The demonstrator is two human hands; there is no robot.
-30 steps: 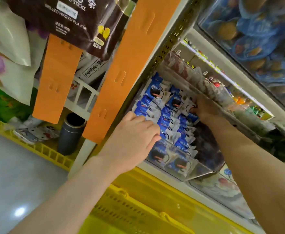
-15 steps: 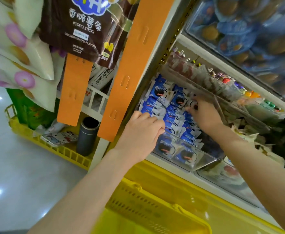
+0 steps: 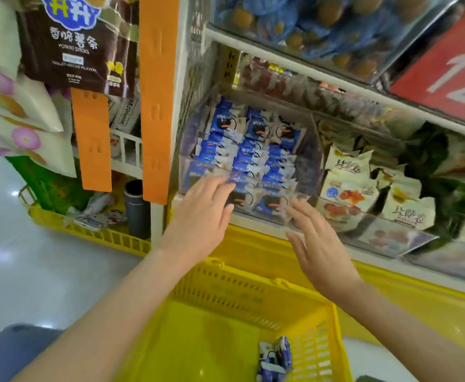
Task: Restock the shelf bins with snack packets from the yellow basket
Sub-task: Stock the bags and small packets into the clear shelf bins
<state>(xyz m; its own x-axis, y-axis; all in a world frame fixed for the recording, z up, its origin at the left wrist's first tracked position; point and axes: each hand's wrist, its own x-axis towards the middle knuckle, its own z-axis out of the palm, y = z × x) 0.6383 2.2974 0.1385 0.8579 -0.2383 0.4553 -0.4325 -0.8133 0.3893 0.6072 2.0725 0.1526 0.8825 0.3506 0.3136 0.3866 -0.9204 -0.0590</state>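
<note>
1. Now left hand (image 3: 201,216) and right hand (image 3: 319,244) are hovering before the clear bin (image 3: 315,150) — fingers spread, holding nothing.
2. Blue snack packets (image 3: 253,150) are lying inside it, some in the yellow basket (image 3: 253,288) below.

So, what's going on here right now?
A person is restocking a clear shelf bin with blue snack packets. Both hands are open and hold nothing: the left hand is at the bin's front wall, the right hand just in front of it. The bin looks mostly full. A few more packets lie in the yellow basket below.
</note>
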